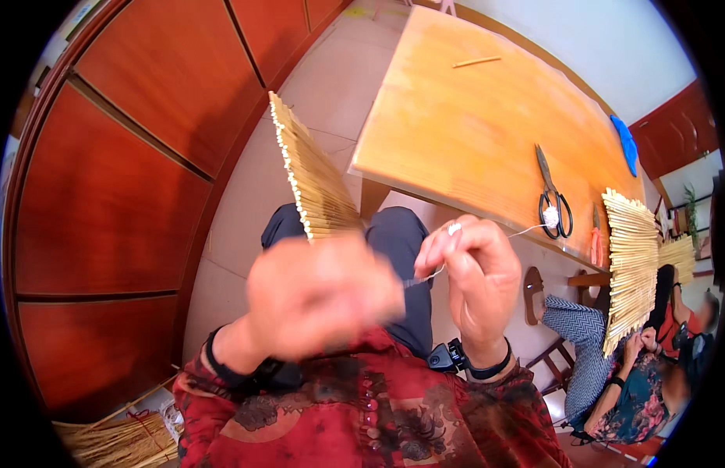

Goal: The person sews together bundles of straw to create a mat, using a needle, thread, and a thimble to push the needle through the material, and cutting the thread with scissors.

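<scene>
My left hand (320, 295) is blurred by motion, its fingers curled round one end of a thin white string. My right hand (479, 273) pinches the same string (433, 274) between thumb and fingers, a short length stretching between the hands. From my right hand the string runs to a small white ball of string (550, 217), resting on the handles of black scissors (546, 187) on the table. Just beyond my left hand, a mat of straw-coloured stalks (316, 171) stands up by my knees; my left hand hides its near end.
The wooden table (440, 117) holds a single stalk (477, 62), a blue cloth (624, 146) and an orange-handled tool (596, 238). At right, another person (627, 390) sits by a second stalk mat (631, 265). Red cabinets (105, 187) line the left; loose stalks (113, 444) lie below.
</scene>
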Action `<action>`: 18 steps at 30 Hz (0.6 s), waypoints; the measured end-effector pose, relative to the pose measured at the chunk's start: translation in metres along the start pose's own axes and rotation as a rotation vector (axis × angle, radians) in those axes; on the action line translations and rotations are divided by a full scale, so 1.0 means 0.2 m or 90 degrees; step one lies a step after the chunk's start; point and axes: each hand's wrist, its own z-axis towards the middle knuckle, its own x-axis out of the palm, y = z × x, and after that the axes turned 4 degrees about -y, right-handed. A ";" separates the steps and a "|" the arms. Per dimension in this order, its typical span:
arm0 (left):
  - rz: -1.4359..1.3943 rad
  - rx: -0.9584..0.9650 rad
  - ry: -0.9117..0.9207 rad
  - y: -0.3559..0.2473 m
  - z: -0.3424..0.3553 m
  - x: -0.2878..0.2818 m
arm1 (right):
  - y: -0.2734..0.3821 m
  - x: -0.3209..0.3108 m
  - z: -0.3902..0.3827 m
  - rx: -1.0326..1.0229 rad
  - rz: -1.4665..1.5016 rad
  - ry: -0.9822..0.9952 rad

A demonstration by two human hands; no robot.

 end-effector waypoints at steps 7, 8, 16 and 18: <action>-0.280 -0.263 -0.209 0.21 -0.03 0.14 | -0.12 0.00 0.04 0.147 -0.061 -0.017; -0.307 -0.273 -0.205 0.22 -0.04 0.14 | -0.14 0.00 0.04 0.158 -0.049 -0.011; -0.283 -0.338 -0.177 0.28 -0.03 0.13 | -0.14 -0.03 0.07 0.122 -0.117 0.018; -0.266 -0.378 -0.164 0.28 -0.04 0.13 | -0.13 -0.03 0.10 0.069 -0.147 0.040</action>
